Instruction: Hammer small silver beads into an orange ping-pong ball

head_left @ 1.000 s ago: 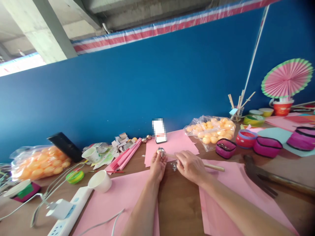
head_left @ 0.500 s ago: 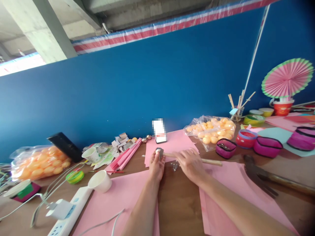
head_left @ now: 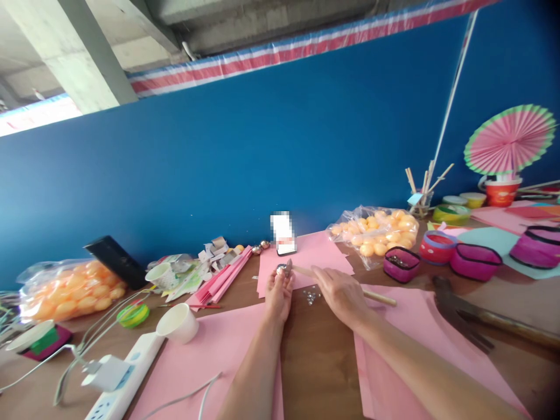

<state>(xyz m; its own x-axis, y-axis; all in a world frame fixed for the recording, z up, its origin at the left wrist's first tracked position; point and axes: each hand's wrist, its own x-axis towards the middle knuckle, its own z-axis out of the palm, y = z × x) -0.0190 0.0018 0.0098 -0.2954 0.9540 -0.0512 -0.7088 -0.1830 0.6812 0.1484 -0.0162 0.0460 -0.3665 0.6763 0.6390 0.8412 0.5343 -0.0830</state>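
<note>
My left hand is closed, its fingertips pinching a small shiny silver round piece. Wrapped round a pale wooden handle, my right hand grips a small hammer. Its grey head meets or nearly meets the silver piece; I cannot tell which. Small shiny bits lie scattered on the brown table between my hands. Beyond my fingers, two shiny metallic balls rest beside a phone-like device with a blurred screen.
Pink paper sheets cover both sides of the table. A claw hammer lies at right, near purple fabric pouches. A white cup and power strip stand left. Bags of orange balls sit at the back.
The small hammer's head has tilted and turned slightly, and its handle end has dropped a little. My left hand has barely moved and still pinches the silver piece.
</note>
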